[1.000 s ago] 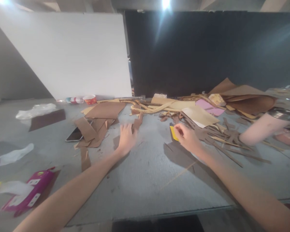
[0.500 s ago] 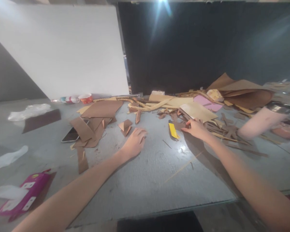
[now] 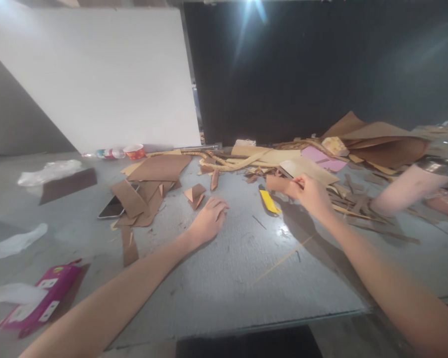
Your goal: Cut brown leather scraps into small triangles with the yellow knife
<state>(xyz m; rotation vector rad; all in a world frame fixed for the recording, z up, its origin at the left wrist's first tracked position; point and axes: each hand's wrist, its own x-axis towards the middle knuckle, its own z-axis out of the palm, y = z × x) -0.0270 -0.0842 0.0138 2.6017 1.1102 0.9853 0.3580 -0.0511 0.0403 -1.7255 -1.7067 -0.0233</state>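
A small brown rectangle of stiff sheet material (image 3: 278, 184), leather or card, is pinched at its right end by the fingers of my right hand (image 3: 313, 196). It is lifted a little above the table. Just below it lies a flat yellow object with a dark edge (image 3: 271, 201); I cannot make out its kind. My left hand (image 3: 209, 219) rests palm down on the grey table (image 3: 224, 288), fingers loosely bent, holding nothing I can see. Close to its fingertips are a folded brown scrap (image 3: 194, 195) and a narrow brown scrap (image 3: 214, 179).
Brown sheets (image 3: 159, 167) partly cover a phone (image 3: 112, 208) on the left. A pink wipes packet (image 3: 41, 298) lies near left. Offcut strips (image 3: 354, 201), a pink tumbler (image 3: 399, 191) and large curled brown sheets (image 3: 388, 144) crowd the right. A paper cup (image 3: 134, 151) stands at the back.
My right hand has lifted the brown piece off the table, raising and tilting it. The yellow object has turned slightly. My left hand has stayed in place.
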